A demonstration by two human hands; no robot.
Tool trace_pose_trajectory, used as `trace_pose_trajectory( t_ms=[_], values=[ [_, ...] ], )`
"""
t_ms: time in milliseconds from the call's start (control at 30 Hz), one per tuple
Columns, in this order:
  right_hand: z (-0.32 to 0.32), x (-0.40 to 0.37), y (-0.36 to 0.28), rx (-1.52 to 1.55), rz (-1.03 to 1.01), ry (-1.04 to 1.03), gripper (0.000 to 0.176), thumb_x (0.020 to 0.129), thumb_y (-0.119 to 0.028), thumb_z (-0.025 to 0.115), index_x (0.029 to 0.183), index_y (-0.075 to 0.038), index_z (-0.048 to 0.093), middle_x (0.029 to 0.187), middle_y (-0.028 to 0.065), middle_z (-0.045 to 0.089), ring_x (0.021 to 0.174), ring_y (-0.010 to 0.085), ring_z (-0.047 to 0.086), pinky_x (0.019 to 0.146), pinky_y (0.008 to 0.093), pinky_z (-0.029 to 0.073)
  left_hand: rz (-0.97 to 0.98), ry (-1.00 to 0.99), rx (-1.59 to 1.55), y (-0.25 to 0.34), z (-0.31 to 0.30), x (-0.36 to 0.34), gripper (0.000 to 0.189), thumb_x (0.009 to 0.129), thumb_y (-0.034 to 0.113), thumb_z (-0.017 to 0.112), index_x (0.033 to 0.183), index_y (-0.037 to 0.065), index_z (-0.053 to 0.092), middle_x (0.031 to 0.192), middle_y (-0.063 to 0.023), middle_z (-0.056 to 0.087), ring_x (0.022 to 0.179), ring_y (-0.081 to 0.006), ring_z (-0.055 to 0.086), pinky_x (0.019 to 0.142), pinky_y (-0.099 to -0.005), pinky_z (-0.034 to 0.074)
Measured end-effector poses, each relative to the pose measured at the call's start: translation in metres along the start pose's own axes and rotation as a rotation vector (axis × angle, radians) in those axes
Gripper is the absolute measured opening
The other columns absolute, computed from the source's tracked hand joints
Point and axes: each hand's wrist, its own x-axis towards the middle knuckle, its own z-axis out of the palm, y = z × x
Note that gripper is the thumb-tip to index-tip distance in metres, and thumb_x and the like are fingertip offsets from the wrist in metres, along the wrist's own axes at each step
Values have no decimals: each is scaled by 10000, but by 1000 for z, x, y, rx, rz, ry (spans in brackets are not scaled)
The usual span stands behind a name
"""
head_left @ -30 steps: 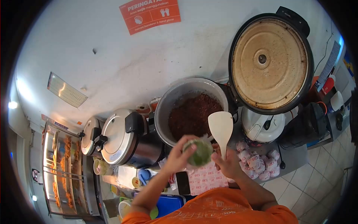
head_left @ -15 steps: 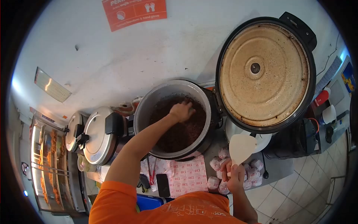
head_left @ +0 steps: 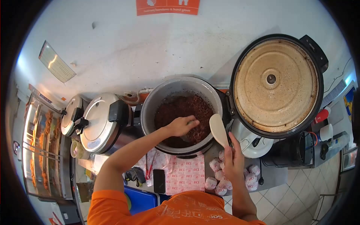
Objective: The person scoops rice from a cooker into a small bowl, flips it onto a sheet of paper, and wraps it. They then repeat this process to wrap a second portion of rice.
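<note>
My left hand (head_left: 182, 126) reaches over the large open cooker pot (head_left: 150, 112), above dark reddish-brown food (head_left: 187, 104). Its fingers are curled together, and whatever they hold is too hidden to name. Wrapped round the handle of a pale rice paddle (head_left: 218, 129), my right hand (head_left: 234, 159) is to the right of the pot. The paddle's blade points up and stands beside the pot's right rim. Below it lie several wrapped rice packets (head_left: 225, 183), partly hidden by my right forearm.
The raised cooker lid (head_left: 277, 86) stands at the right. Two closed cookers (head_left: 99, 122) (head_left: 72, 114) are at the left. Printed paper (head_left: 185, 174), a phone (head_left: 159, 181) and red tongs (head_left: 150, 165) lie in front. A glass food case (head_left: 45, 146) stands far left.
My left hand has come nearer to the pot's front side. My right hand and the paddle have risen toward the pot's right rim, the blade now narrower in view. The camera view has shifted.
</note>
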Motion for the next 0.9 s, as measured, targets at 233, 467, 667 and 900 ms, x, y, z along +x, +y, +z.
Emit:
trace_pose_trajectory(
  t_ms=[233, 467, 667, 900],
  values=[
    [53, 27, -35, -282, -331, -115, 371, 1058, -168, 472, 1391, -26, 551, 1159, 232, 682, 995, 290, 681, 878, 363, 500, -112, 324, -1278, 17, -16, -50, 634, 1016, 559, 477, 1380, 39, 496, 1315, -105, 586, 1231, -250, 572, 1062, -375, 440],
    [122, 21, -60, -508, -304, -243, 356, 1011, -93, 506, 1352, -23, 578, 1157, 303, 647, 1103, 450, 625, 905, 422, 510, 67, 785, -1330, 29, -30, -59, 476, 1030, 505, 485, 1169, 52, 526, 1068, -88, 572, 981, -172, 560, 853, -331, 472],
    [103, 35, -68, -547, -472, -303, 338, 1005, -157, 514, 1315, -75, 623, 998, 271, 682, 904, 439, 677, 785, 477, 522, 7, 664, -1206, 13, -35, -68, 414, 1050, 409, 457, 1247, 51, 527, 1125, -71, 587, 1077, -170, 555, 945, -329, 457],
    [92, 40, -86, -527, -429, -284, 325, 1017, -200, 527, 1295, -76, 641, 955, 276, 686, 905, 398, 703, 798, 423, 531, 35, 642, -1588, 14, -35, -78, 398, 1020, 400, 521, 1227, 60, 535, 1071, -56, 609, 1002, -178, 626, 866, -362, 511]
  ],
)
